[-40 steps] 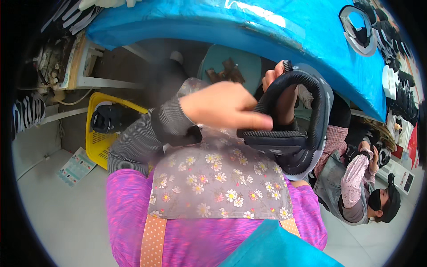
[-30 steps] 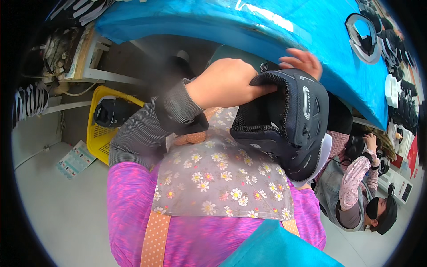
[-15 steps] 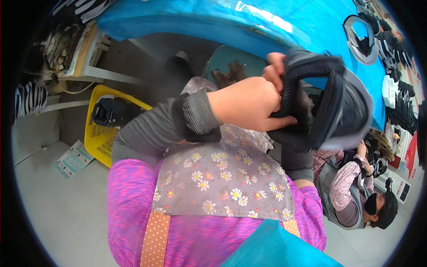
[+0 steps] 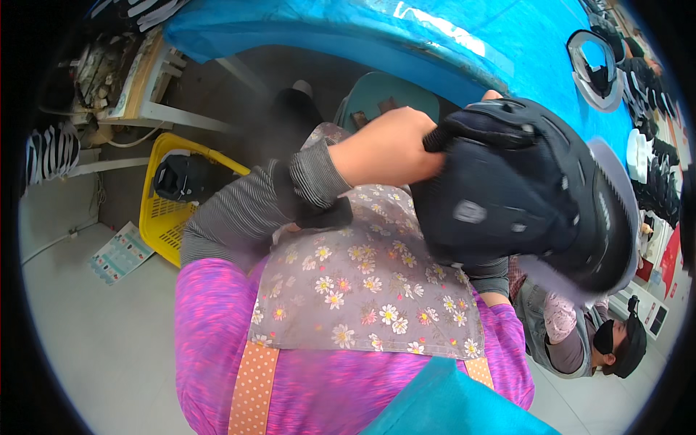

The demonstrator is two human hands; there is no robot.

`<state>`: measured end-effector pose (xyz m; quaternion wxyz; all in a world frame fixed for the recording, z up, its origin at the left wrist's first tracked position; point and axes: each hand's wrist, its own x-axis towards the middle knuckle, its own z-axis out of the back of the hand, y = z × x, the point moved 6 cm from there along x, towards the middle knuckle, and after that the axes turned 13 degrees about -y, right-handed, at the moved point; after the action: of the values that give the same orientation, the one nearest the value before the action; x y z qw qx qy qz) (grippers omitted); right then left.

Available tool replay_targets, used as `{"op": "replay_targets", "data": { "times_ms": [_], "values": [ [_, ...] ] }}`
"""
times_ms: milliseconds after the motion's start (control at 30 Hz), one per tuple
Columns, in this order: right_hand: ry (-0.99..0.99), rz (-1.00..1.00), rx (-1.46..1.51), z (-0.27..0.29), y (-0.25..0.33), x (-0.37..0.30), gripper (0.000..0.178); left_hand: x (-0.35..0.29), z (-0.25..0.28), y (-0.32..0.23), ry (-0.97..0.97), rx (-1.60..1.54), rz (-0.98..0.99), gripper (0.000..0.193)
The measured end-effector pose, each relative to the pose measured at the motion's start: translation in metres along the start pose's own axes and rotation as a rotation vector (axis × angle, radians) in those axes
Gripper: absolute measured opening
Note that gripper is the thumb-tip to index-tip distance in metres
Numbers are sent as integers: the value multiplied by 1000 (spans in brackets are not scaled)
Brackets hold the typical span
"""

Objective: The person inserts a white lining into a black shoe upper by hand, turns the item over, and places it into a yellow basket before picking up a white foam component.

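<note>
A bulky black shoe [image 4: 507, 188] with a pale, translucent-looking sole is raised before me, its sole side toward the right. My left hand [image 4: 395, 148] is closed on the shoe's padded collar edge, with the fingertips hidden by the shoe and somewhat blurred. My right forearm, in a striped sleeve, passes behind the shoe. Most of my right hand [image 4: 492, 95] is hidden there; a bit of finger shows over the shoe's top edge, and it appears to grip the shoe from behind.
A blue-covered table [image 4: 348, 36] spans the far side, bearing a white-and-black shoe piece [image 4: 596, 69]. Beneath it stands a teal stool [image 4: 406, 87] with brown pieces on it. At left is a yellow basket [image 4: 159, 225] with a black item inside. A co-worker [image 4: 573, 333] sits at right.
The shoe has turned over: its opening faced me before, and now its dark outer side does. It has come slightly down and to the right. The right hand's fingers are now more hidden.
</note>
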<state>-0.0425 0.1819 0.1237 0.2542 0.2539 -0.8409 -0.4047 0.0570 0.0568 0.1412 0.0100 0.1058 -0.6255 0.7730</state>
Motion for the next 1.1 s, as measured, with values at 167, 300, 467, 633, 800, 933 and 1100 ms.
{"op": "replay_targets", "data": {
  "times_ms": [167,300,467,633,800,933,1100],
  "values": [
    [135,-350,275,-30,-48,-2,33,-2,-15,-18,-91,-119,-321,35],
    [62,-329,254,-21,-47,-17,33,0,-13,0,62,16,-120,41],
    [-40,-56,36,8,-14,-11,34,14,1,-2,127,294,31,47],
    [66,-185,148,-13,-34,-6,35,14,-12,-20,42,257,-195,34],
    [7,-319,167,-20,-53,-29,36,17,-15,-8,186,24,108,26],
    [-80,-219,58,-21,-44,-36,36,15,6,5,145,-136,57,33],
    [-180,-118,-68,-25,-58,-29,37,2,-4,-7,-207,-161,-318,118]
  ]
}}
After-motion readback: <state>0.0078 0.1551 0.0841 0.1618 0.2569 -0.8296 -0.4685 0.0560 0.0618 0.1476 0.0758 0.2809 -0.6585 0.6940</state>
